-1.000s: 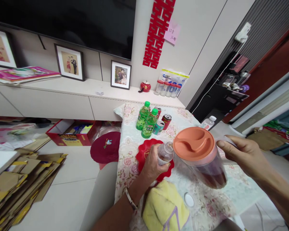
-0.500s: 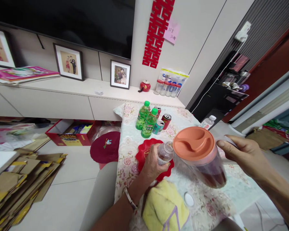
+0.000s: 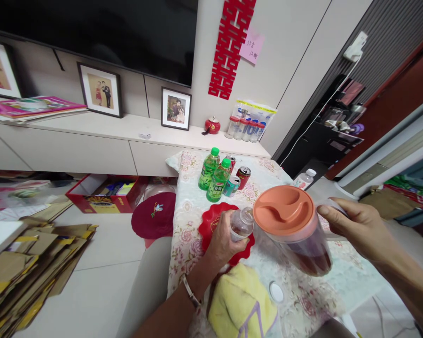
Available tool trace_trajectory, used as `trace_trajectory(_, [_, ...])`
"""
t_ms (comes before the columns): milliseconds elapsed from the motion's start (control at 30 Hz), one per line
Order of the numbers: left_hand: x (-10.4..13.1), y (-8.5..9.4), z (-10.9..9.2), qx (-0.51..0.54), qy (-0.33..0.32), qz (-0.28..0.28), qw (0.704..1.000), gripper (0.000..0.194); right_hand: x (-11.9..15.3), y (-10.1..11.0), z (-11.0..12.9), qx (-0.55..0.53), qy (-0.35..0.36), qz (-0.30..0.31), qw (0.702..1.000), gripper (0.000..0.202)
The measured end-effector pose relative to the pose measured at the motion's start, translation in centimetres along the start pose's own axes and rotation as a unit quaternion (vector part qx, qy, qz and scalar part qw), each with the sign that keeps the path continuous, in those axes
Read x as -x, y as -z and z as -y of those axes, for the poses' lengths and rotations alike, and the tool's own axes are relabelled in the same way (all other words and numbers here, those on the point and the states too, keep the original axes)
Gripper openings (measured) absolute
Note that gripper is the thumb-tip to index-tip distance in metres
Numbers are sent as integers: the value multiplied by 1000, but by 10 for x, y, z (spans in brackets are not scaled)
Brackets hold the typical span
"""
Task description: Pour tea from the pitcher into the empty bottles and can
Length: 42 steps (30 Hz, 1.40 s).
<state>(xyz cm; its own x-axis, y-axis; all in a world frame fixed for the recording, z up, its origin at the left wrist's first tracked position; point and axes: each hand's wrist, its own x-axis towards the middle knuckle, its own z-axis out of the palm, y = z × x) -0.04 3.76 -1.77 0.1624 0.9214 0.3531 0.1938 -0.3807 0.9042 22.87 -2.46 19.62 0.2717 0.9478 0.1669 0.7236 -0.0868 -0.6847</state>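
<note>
My left hand (image 3: 223,239) is wrapped round a clear plastic bottle (image 3: 242,222), holding it above a red scalloped tray (image 3: 207,217). In my right hand (image 3: 352,223) is the handle of a clear pitcher (image 3: 299,251) with an orange lid (image 3: 284,209). The pitcher tilts toward the bottle, its rim close to the bottle's open mouth; dark reddish-brown liquid lies low in it. Whether liquid is flowing I cannot tell. Below them a yellow cloth (image 3: 241,300) lies bunched beside a round white cap (image 3: 277,291).
Green-capped bottles (image 3: 218,180) and several cans (image 3: 244,177) stand at the back of the flowered tablecloth (image 3: 188,206). Another bottle (image 3: 305,179) is beyond the pitcher. A maroon stool (image 3: 153,216) and flattened cardboard (image 3: 45,263) are on the left.
</note>
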Motion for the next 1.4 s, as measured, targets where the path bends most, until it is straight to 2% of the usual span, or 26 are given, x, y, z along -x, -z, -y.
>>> trace_trajectory(267, [0, 0, 0, 5, 12, 8, 1000, 72, 0, -2, 5, -5, -1, -5, 1000, 68])
trace_trajectory(633, [1, 0, 1, 6, -8, 2, 1000, 74, 1, 2, 1, -15, -2, -3, 1000, 64])
trace_trajectory(1400, [1, 0, 0, 6, -4, 8, 1000, 70, 1, 1, 5, 22, 12, 2, 1000, 68])
